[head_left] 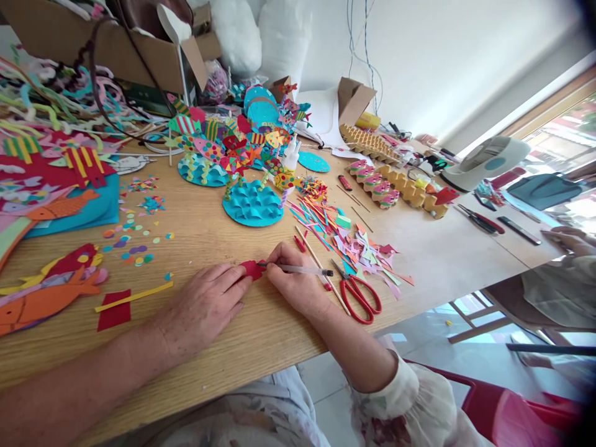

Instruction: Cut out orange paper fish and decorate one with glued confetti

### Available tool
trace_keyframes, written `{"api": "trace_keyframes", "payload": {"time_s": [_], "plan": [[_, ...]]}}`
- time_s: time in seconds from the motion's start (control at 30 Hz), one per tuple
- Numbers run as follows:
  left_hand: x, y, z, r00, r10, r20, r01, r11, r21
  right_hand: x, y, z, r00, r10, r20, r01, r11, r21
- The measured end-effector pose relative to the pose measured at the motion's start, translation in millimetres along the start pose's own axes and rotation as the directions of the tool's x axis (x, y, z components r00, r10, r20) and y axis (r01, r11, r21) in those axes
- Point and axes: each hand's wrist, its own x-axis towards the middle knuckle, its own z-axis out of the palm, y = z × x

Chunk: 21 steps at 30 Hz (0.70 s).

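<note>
Fingers of the left hand (pixel 205 295), close together, press the red piece (pixel 252 269) onto the table (pixel 279 323) — probably to steady it — while the right hand's (pixel 294 280) clamp a pen (pixel 305 269) at its edge.

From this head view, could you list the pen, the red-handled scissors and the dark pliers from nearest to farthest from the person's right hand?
1. Pen: held in the right hand.
2. Red-handled scissors: on the table, just right of that hand.
3. Dark pliers: well off to the right.
</note>
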Motion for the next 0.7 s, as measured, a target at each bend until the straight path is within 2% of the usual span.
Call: {"api": "trace_keyframes", "payload": {"time_s": [0.23, 0.4, 0.7], "plan": [[0.7, -0.7, -0.5, 1.0, 0.003, 0.005, -0.004, 1.0, 0.027, -0.3, 4.9, 0.8, 1.0, 0.016, -0.013, -0.014, 0.986, 0.165], [0.7, -0.5, -1.3, 1.0, 0.004, 0.024, -0.005, 1.0, 0.023, -0.7, 1.0, 0.3, 1.0, 0.016, -0.003, -0.016, 0.992, 0.123], [-0.4, -1.0, 2.0, 1.0, 0.011, -0.005, -0.011, 1.0, 0.017, -0.3, 2.3, 1.4, 1.0, 0.004, -0.002, -0.004, 0.998, 0.066]]}}
